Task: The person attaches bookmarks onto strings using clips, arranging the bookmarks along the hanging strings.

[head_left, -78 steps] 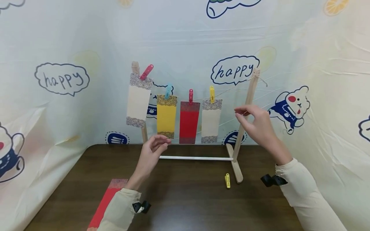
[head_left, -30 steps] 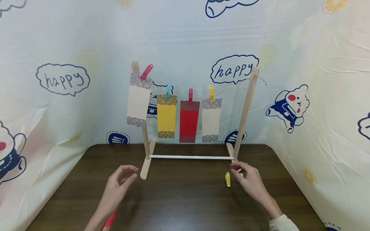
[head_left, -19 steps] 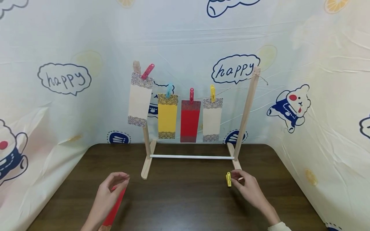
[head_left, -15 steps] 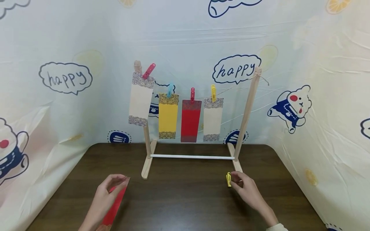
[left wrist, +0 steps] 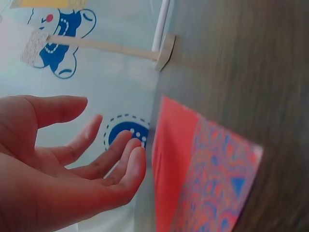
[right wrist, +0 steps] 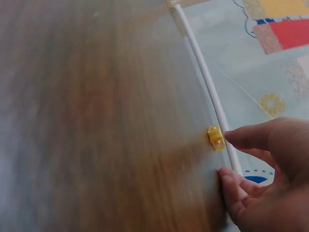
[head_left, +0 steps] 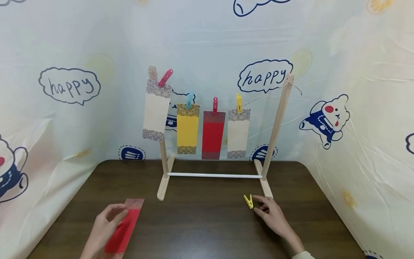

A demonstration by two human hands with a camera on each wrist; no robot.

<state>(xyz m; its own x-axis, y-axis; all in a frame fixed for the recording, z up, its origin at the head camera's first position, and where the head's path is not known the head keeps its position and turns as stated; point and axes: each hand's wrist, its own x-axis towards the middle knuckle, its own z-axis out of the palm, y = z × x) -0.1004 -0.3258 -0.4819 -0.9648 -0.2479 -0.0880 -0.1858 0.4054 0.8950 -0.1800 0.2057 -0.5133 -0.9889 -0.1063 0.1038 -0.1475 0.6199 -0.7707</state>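
Note:
My left hand (head_left: 104,227) is over the red paper card (head_left: 124,230) with lace-patterned ends, which lies on the table at front left. In the left wrist view its fingers are loosely bent, thumb apart, nothing between them, and the card (left wrist: 178,159) is beyond the fingertips. My right hand (head_left: 273,216) is beside a yellow clothespin (head_left: 249,202) on the table, its legs facing up in a V. In the right wrist view thumb and fingers stand apart, one fingertip right at the clothespin (right wrist: 216,137).
A wooden stand with a white rod (head_left: 213,175) and right post (head_left: 278,126) holds a string. From it hang a yellow card (head_left: 187,129), a red card (head_left: 213,135) and two white cards (head_left: 238,133), each with a clothespin. The dark table (head_left: 200,223) has a printed curtain behind.
Both hands have come down from the stand to the table. The left moved left and toward me, uncovering more of the red card. The yellow clothespin has turned and shifted slightly left.

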